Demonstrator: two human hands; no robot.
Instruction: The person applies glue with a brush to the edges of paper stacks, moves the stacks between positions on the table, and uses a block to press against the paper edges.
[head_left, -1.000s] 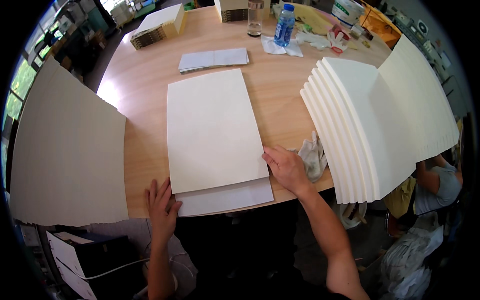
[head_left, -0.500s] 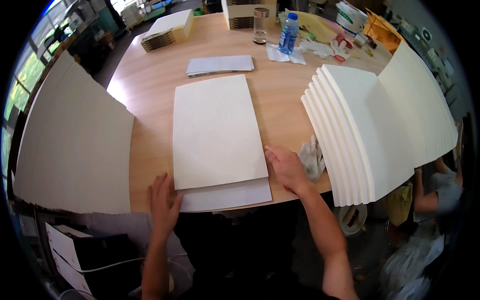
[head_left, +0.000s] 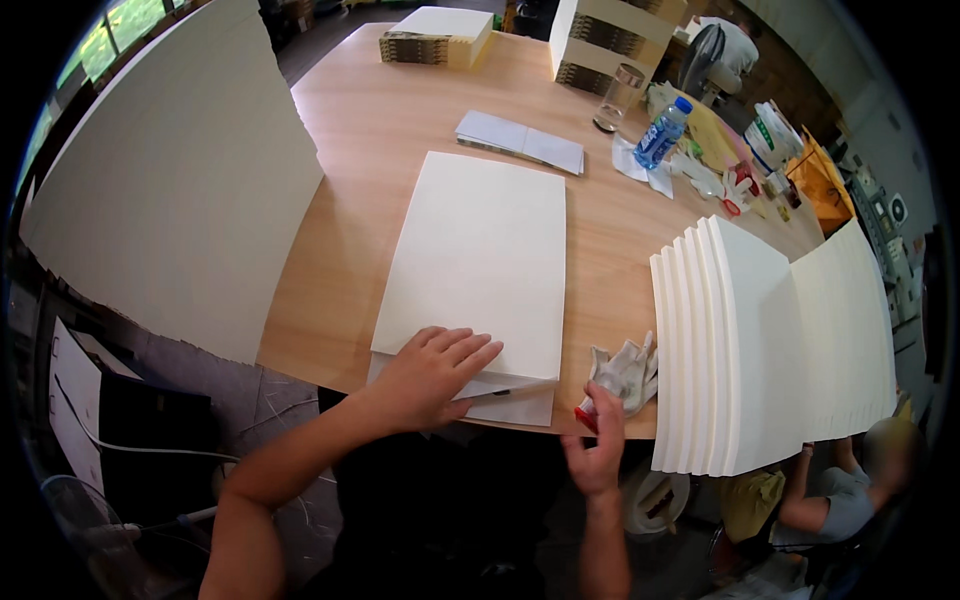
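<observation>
A large white paper stack or board (head_left: 480,250) lies in front of me, over a second white sheet (head_left: 520,410) that sticks out at the near edge. My left hand (head_left: 440,365) rests palm down on its near end, fingers stretched out. A small dark strip shows under the upper edge beside that hand. Right of the stack, my right hand (head_left: 598,440) is at the table's near edge with fingers bent round a small red-and-white thing (head_left: 586,414), whose kind I cannot make out. A whitish work glove (head_left: 625,370) lies against it.
Tall white paper stacks stand at the left (head_left: 180,170) and, fanned open, at the right (head_left: 730,350). Farther back are a folded white booklet (head_left: 520,140), a glass jar (head_left: 618,100), a blue-capped bottle (head_left: 663,135) and bound blocks (head_left: 435,40). Another person (head_left: 830,500) sits at the lower right.
The view has turned, shifting the table contents. My left hand has moved from beside the stack onto its near end. My right hand has moved from the stack's right edge to the red-and-white thing.
</observation>
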